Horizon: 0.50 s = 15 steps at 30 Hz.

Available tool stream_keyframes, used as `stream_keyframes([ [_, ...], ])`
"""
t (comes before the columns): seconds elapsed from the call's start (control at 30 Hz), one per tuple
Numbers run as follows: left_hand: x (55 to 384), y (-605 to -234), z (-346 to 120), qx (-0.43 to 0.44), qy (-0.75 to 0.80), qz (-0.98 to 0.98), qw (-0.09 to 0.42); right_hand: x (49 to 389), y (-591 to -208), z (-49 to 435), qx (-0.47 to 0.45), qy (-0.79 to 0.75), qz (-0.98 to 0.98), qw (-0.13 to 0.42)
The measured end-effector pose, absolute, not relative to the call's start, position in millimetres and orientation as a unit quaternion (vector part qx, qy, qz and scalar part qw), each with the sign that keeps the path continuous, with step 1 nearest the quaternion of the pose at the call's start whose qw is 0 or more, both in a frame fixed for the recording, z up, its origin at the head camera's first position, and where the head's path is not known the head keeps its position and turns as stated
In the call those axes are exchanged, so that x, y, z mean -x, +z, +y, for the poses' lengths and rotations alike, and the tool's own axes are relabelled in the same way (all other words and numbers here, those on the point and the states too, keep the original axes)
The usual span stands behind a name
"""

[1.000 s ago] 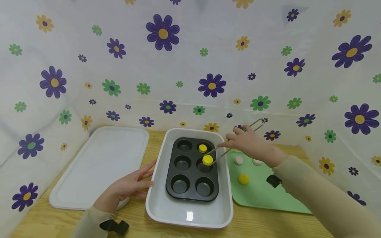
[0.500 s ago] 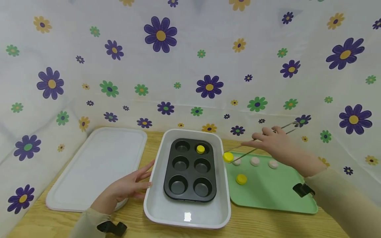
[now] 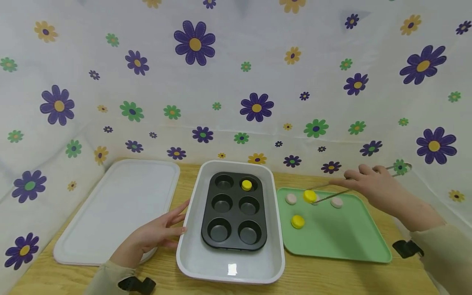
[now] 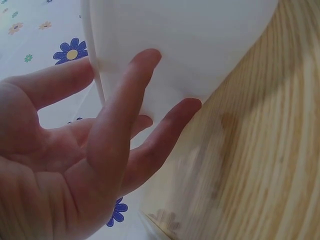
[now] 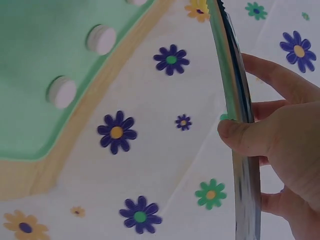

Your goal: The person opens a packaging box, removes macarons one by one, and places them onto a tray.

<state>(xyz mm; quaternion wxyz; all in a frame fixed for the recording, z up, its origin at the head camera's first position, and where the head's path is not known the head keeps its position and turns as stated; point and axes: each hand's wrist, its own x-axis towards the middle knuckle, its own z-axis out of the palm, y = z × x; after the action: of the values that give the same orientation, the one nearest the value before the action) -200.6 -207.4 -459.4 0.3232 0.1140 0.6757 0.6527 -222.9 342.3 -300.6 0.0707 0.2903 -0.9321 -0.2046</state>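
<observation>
My right hand point(image 3: 380, 192) grips metal tongs point(image 5: 245, 180), the thumb on one arm and the fingers on the other. Between the tongs' tips a yellow macaron point(image 3: 309, 196) is pinched over the back of the green tray point(image 3: 343, 241). A second yellow macaron point(image 3: 298, 221) lies on that tray, near several pale macarons point(image 3: 336, 202). Another yellow macaron point(image 3: 246, 185) sits in the back right cup of the dark muffin pan point(image 3: 234, 219). The pan lies in a white tub point(image 3: 214, 268). My left hand point(image 3: 155, 233) rests its extended fingers against the tub's left outer wall point(image 4: 180, 50).
A white tray point(image 3: 121, 209) lies on the wooden table point(image 3: 321, 276) left of the tub. The green tray stands close along the tub's right side. Behind the table hangs a flower-patterned cloth point(image 3: 228, 82).
My right hand has carried the tongs and the pinched yellow macaron right, from over the pan's middle right cup to over the green tray. My left hand has stayed at the tub.
</observation>
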Motion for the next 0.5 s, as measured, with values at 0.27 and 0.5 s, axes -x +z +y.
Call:
stream_keyframes([
  [0.27,200,-457,-207,-0.113,0.654,0.675,0.323,217,-317,374,-0.264,-0.185,-0.945,0.047],
  [0.5,199,-456,-207,-0.115,0.655,0.673,0.324,212,-327,388,-0.243,-0.171,-0.954,0.022],
])
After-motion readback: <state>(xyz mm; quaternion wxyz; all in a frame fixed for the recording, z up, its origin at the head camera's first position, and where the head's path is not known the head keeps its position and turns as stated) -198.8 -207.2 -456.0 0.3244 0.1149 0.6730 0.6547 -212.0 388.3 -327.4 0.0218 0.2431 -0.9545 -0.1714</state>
